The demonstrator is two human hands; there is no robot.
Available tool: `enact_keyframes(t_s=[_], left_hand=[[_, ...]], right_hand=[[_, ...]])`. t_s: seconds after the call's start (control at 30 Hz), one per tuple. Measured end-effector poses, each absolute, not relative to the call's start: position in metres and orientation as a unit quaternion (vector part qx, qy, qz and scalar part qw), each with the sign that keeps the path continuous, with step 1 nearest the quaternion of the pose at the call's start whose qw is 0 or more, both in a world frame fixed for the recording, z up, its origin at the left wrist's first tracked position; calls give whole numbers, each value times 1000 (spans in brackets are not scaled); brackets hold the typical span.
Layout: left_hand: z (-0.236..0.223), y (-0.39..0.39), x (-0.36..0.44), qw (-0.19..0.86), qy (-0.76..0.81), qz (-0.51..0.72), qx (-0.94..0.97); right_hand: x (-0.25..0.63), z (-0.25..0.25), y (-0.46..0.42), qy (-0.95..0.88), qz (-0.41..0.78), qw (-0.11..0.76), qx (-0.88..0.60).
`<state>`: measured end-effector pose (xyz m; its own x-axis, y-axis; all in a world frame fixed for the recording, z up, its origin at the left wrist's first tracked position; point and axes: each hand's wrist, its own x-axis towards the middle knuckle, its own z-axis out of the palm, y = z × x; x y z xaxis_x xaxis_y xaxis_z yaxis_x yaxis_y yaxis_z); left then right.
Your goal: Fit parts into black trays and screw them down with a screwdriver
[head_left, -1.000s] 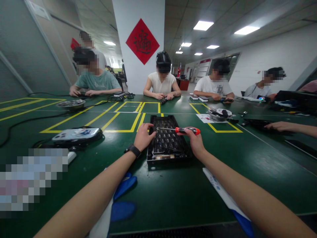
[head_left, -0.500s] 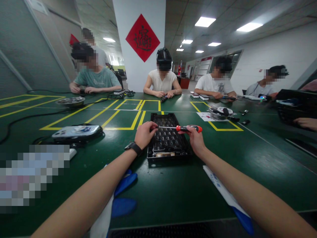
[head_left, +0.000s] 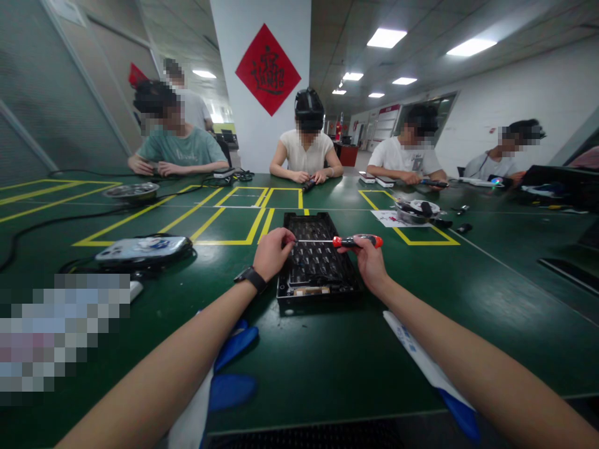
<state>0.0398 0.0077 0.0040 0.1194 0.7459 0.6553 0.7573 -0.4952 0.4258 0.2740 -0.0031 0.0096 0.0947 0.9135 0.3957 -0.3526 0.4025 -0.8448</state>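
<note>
A screwdriver [head_left: 358,242] with a red and black handle lies level in my right hand [head_left: 372,265], its fingers closed round the handle. The thin shaft points left to my left hand [head_left: 274,252], whose fingertips are pinched together at the tip. Whatever sits between those fingertips is too small to make out. Below both hands a black, open tray-like housing [head_left: 316,268] lies on the table, with rows of small metallic pieces inside. At its near end are dark wires and a light-coloured part [head_left: 311,291]. My left wrist wears a dark watch band.
Blue and white gloves [head_left: 236,349] lie beneath my left forearm, another glove [head_left: 421,362] beneath my right. A phone [head_left: 145,248] rests at left on the green table [head_left: 299,349]. Metal bowls [head_left: 416,212] stand farther back. Several people sit across the table.
My hands and the screwdriver hold nearly the same pose; the view has shifted slightly. At the far right, another person's hand has left the view and the dark object there has moved.
</note>
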Motion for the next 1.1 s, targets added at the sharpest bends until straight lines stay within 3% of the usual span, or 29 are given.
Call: enact_keyframes(t_s=[0.83,1.1], left_hand=[[13,-1,43,35,-451,-417,-789],[13,0,41,88,-424,-375,-820]], right_hand=[[282,13,1,-337,604,664,-284],[276,18,-6,-410,607,635,-245]])
